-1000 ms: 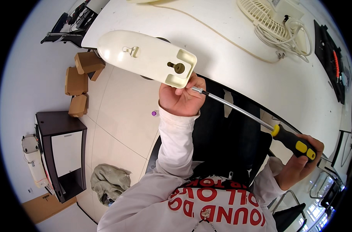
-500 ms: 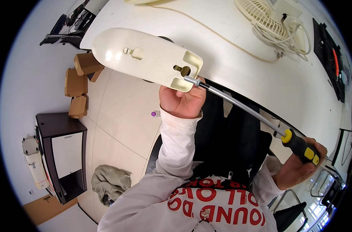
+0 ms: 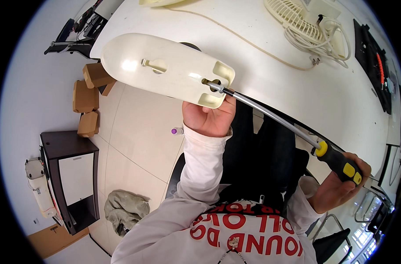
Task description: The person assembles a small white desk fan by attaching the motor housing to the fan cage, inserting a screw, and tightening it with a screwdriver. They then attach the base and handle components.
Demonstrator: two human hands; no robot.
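My left hand (image 3: 210,119) grips the near right end of a cream plastic housing (image 3: 176,72), long and rounded at its far left end, from underneath. Part of those fingers is hidden behind it. The housing has a recess in its middle and a keyhole-shaped opening between two pockets at the right end. In my right hand (image 3: 337,190) is the black and yellow handle of a long screwdriver (image 3: 275,118). A silver bolt (image 3: 215,86) sits at the screwdriver's tip, its front end over the keyhole opening. How deep it reaches is not clear.
On the white table (image 3: 253,72), a cream fan grille (image 3: 293,20) lies at the far right with a coiled cord (image 3: 312,39). A black tool tray (image 3: 371,66) is at the right edge. Cardboard boxes (image 3: 86,96) and a dark cabinet (image 3: 68,143) stand at left.
The bolt on the screwdriver's tip has moved left, from the housing's right edge to over the keyhole opening. My right hand has shifted slightly left, and the housing has tilted a little.
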